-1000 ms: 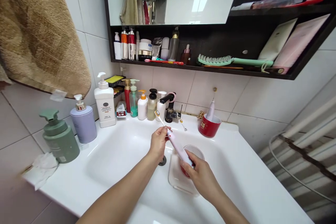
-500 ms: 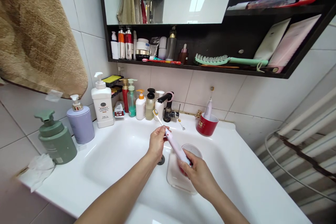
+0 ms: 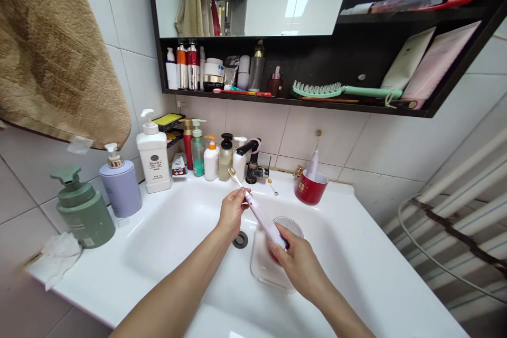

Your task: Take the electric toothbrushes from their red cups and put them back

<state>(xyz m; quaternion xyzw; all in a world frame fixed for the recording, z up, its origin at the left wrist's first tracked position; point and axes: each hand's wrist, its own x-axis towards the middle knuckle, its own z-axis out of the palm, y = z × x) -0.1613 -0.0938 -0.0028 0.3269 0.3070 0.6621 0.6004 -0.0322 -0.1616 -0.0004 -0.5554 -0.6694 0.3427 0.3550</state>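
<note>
Over the white sink (image 3: 166, 253), an electric toothbrush (image 3: 262, 218) with a pale pink handle is held slanted, its head up and to the left. My right hand (image 3: 299, 259) is closed round the lower end of the handle. At the neck, where the brush head (image 3: 236, 177) meets the handle, the fingers of my left hand (image 3: 233, 208) are pinched. Beneath the handle, a translucent tray (image 3: 273, 272) lies in the basin with a round cup (image 3: 291, 226) in it, partly hidden by my right hand. A loose brush head (image 3: 272, 187) lies by the black faucet (image 3: 253, 161).
A red cup (image 3: 311, 190) with another electric toothbrush (image 3: 313, 163) stands on the back right rim. Several pump bottles line the back and left, among them a green one (image 3: 85, 214). A dark cabinet shelf (image 3: 317, 103) overhangs the sink. A brown towel (image 3: 59, 53) hangs at left.
My left hand and the toothbrush's head have shifted slightly left, showing more of the drain. My right hand keeps its hold on the handle, and the whole view has moved a little.
</note>
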